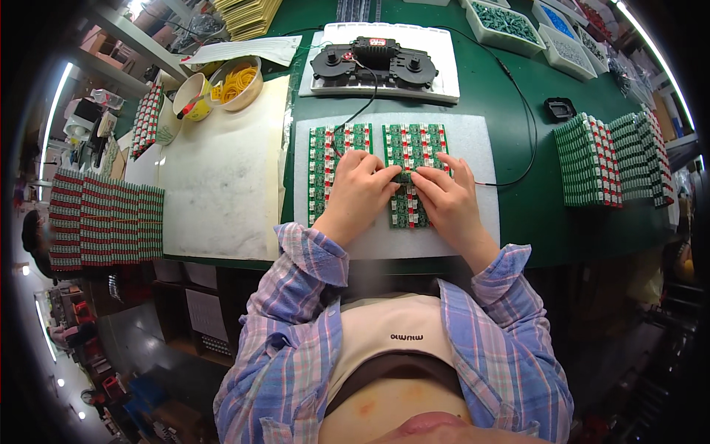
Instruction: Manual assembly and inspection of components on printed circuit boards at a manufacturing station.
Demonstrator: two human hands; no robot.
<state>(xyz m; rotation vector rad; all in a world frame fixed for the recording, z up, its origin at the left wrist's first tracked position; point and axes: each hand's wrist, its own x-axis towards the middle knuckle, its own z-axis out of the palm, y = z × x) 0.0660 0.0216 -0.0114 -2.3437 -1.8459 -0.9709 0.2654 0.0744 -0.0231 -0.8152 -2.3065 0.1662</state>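
Two green circuit board panels with rows of white and red parts lie side by side on a white foam mat (481,222). My left hand (355,194) reaches across the left panel (319,159), its fingertips closed over the middle of the right panel (416,139). From the other side my right hand (452,201) meets it there, thumb and fingers also closed. Between the fingertips shows a small dark green piece (403,178), mostly covered, too small to name. A thin black cable passes behind my left hand.
Beyond the mat, a black device with two round reels (373,65) sits on white foam. Stacked board panels stand at the left (107,222) and right (592,163). A bowl of yellow rubber bands (237,83) is at back left, parts bins (503,28) at back right.
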